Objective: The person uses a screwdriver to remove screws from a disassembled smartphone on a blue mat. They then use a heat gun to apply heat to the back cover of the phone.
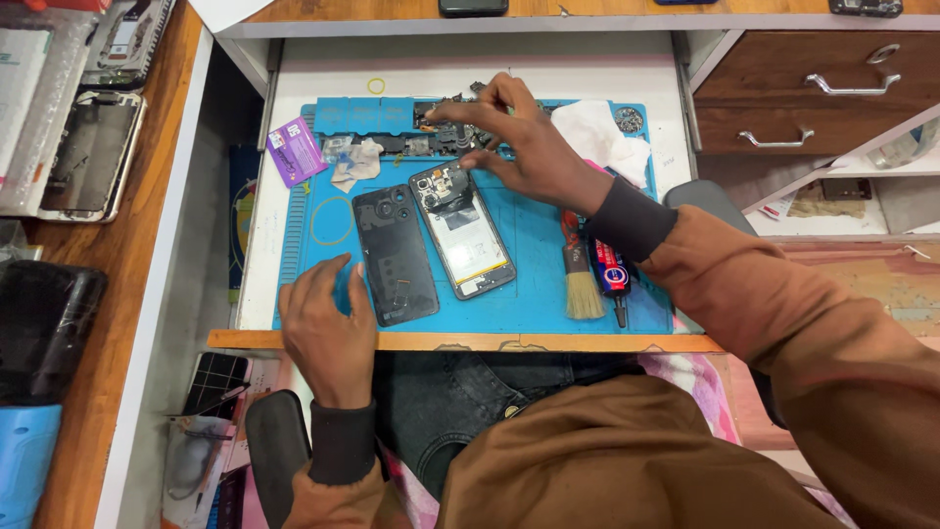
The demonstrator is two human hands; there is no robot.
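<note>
Bright, even light is falling from above, leaving only soft shadows under the right hand (pixel 534 147) and left hand (pixel 323 328) on the blue mat (pixel 534 284). Faint glare is showing on the opened phone (pixel 462 230), and the reaching fingers are blurring slightly. Straight edges are bending a little toward the picture's borders.

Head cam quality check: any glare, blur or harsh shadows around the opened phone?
Head view: lighting even and bright, shadows soft under both hands. Mild glare on the opened phone and on the dark screen at the left edge. Right hand fingertips slightly motion-soft; left hand, back cover and brush sharp. Wide-angle bending shows at the frame edges.
</note>
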